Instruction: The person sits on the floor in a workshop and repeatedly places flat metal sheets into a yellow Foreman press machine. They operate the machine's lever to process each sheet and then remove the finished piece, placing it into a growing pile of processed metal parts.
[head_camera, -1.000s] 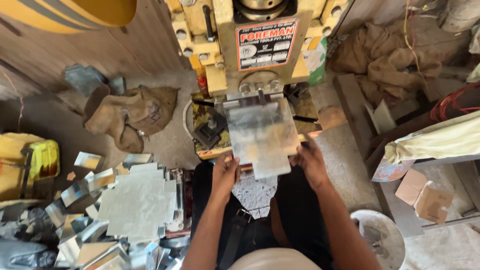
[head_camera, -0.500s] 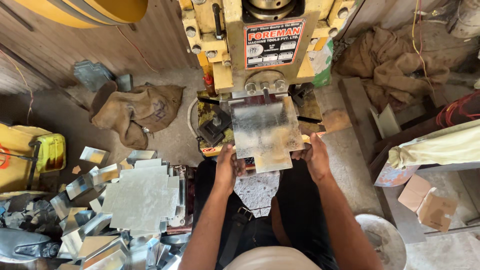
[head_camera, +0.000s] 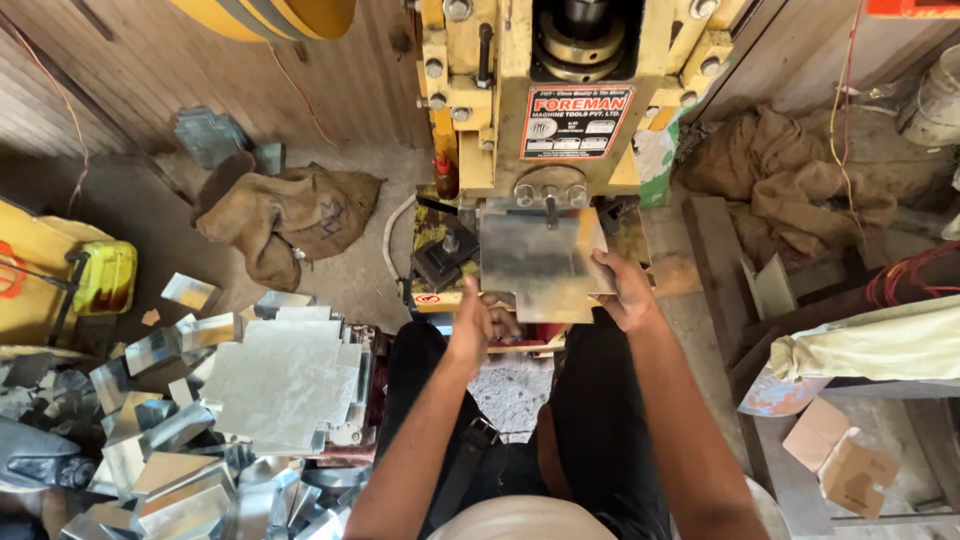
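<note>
A flat shiny metal sheet with notched lower corners lies under the head of a yellow press machine. My right hand grips the sheet's right edge. My left hand sits at the sheet's lower left corner, fingers curled; its hold on the sheet is unclear. A black die block rests on the press bed to the left of the sheet.
A stack of cut metal sheets lies at my left, with several bent offcuts around it. Burlap sacks lie on the floor left and right. A yellow container stands far left. Cardboard pieces sit lower right.
The sheet has moved up and further in under the press head. My left hand slid down from the sheet's left edge to its lower corner. The camera view shifted down slightly.
</note>
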